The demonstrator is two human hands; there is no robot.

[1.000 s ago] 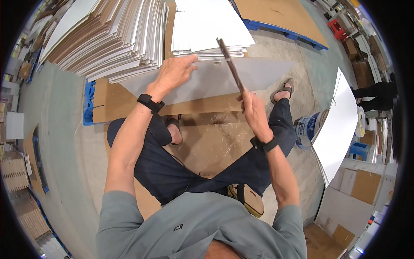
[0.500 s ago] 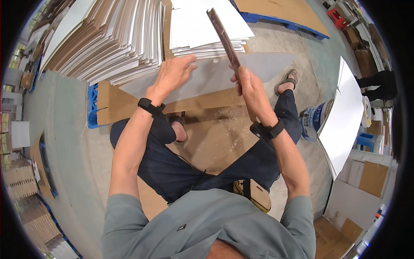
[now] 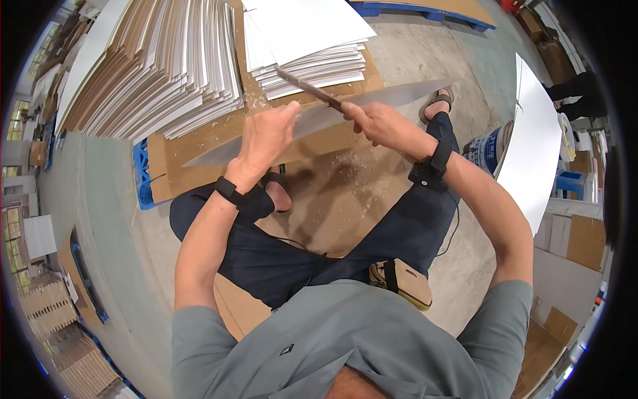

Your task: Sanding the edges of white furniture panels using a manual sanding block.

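Observation:
A large pale grey-white sheet (image 3: 392, 96) stands on its long edge across the front of the cardboard-covered pallet, seen at a steep angle. At its upper edge, left of the middle, my left hand (image 3: 266, 136) is closed, its fingertips pinched there and partly hidden. My right hand (image 3: 379, 123) grips one end of a long, narrow, dark brown bar (image 3: 311, 90). The bar slants up and leftward over the sheet, its far end before the stack of white sheets (image 3: 312, 60). Its exact kind is unclear.
Many fanned sheets (image 3: 166, 66) lean at the far left on the cardboard-covered pallet (image 3: 163, 179). White shavings lie on the floor cardboard (image 3: 332, 193) between my feet. At right, a bent white sheet (image 3: 531, 146) rests by a blue-and-white bucket (image 3: 485, 149). Another blue pallet (image 3: 425, 16) is behind.
My right hand has turned the brown bar from steep to a flatter leftward slant, its far end lower. The standing sheet shows a narrower face. My left hand's fingers have drawn together.

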